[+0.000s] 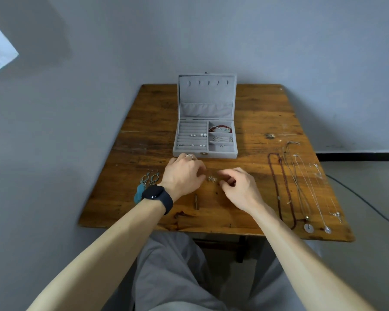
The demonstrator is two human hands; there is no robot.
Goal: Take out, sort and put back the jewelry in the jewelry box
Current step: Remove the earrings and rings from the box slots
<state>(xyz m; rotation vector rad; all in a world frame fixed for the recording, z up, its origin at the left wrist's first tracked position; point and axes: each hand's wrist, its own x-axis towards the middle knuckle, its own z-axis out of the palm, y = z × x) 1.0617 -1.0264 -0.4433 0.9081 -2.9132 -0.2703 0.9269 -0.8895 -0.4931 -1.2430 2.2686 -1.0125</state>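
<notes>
Jewelry box (222,154): grey, lid upright, at the back of the wooden table (256,104), with studs and bracelets in its compartments. Just in front of it lie small silver pieces (211,178), between the left hand (184,176) and right hand (238,187). Both hands' fingers are curled narrow; whether they pinch anything cannot be told. Necklaces (298,187) lie right of the box, feather earrings (152,177) front-left.

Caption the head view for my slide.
Left hand and right hand flank small silver pieces before an open jewelry box.
</notes>
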